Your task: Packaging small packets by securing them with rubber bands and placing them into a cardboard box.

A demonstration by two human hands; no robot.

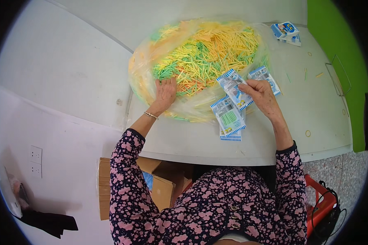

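Observation:
A large clear plastic bag lies spread on the table, heaped with thin yellow, green and orange sticks. At the heap's near left edge, my left hand has its fingers curled down into the sticks; the fingertips are hidden. My right hand pinches a small blue-and-white packet between thumb and fingers, over the bag's near right edge. Another such packet lies just beyond that hand. Below the pinched one, a printed packet rests on others near the table's front.
More packets lie stacked at the far right. Stray sticks and small rings dot the right of the table. A wire handle stands at the right edge. Below are a cardboard box and a red chair.

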